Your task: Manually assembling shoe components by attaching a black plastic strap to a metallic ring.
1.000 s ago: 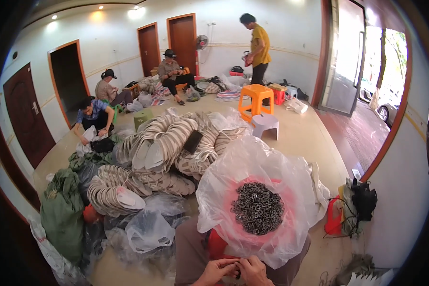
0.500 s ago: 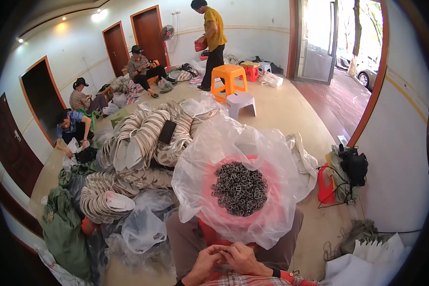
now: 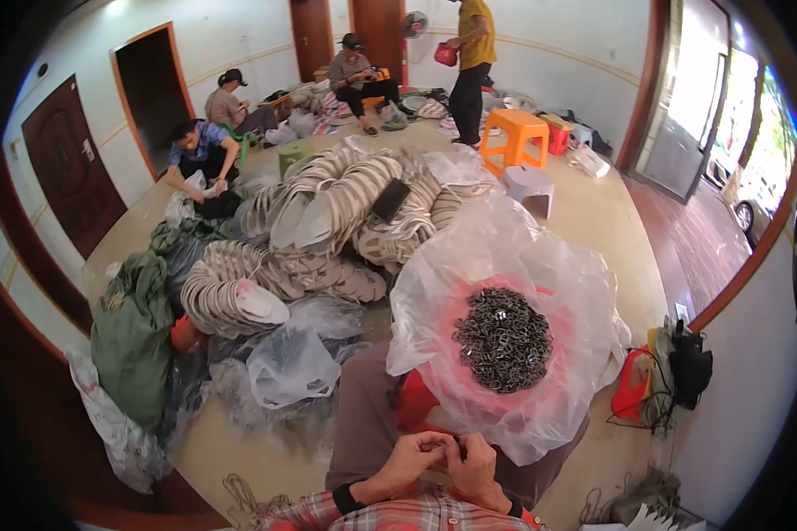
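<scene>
Both hands meet low over the lap: left hand [image 3: 405, 460] and right hand [image 3: 476, 458] pinched together on a small dark piece, too tiny to tell what. Looks like fitting work in progress. Just ahead of the fingers sits the bag [image 3: 434, 292] heaped with metal rings [image 3: 503, 338]; next calls for a steady, fine pinch.

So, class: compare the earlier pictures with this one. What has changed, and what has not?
The view has tilted down, so both hands, left hand and right hand, show fully, pressed together over a small dark piece that cannot be made out. The standing person now appears nearer the top edge. The heap of metal rings in the plastic-lined basin is unchanged.
</scene>
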The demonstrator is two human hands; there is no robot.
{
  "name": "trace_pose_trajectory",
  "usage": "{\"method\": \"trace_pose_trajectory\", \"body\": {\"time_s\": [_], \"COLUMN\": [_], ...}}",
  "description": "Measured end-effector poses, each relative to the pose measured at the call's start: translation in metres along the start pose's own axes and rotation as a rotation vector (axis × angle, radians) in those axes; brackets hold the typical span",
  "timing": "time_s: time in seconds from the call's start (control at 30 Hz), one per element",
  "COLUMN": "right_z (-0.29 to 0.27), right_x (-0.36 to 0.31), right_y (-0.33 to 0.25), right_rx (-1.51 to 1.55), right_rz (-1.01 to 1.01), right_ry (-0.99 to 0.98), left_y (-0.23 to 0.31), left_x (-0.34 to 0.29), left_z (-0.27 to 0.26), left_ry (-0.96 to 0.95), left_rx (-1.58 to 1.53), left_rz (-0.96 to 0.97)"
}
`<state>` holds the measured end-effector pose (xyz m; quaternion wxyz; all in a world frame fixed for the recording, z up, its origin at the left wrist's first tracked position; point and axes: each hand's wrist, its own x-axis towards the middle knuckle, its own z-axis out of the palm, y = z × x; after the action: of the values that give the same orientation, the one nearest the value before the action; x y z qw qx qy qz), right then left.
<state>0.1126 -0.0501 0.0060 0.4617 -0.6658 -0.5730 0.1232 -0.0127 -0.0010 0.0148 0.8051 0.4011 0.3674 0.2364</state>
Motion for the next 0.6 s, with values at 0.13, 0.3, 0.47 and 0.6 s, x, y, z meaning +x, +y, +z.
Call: {"method": "trace_pose_trajectory", "body": {"time_s": [0.13,0.3,0.47,0.6], "right_z": [0.002,-0.012,-0.016,-0.015], "right_x": [0.004,0.015,0.018,0.020], "right_y": [-0.003,-0.014,0.001,0.003], "right_rx": [-0.012,-0.037,-0.159,-0.181], "right_rz": [-0.014,-0.106,-0.158,-0.243], "right_ry": [-0.044,-0.207,-0.319,-0.368], "left_y": [-0.002,-0.010,-0.011,-0.010], "left_x": [0.003,0.007,0.007,0.012], "left_z": [-0.008,-0.013,-0.015,-0.014], "left_ry": [0.028,0.000,-0.030,-0.086], "left_rx": [-0.038,0.041,-0.006,-0.342], "left_rz": [-0.028,0.035,-0.006,-0.152]}}
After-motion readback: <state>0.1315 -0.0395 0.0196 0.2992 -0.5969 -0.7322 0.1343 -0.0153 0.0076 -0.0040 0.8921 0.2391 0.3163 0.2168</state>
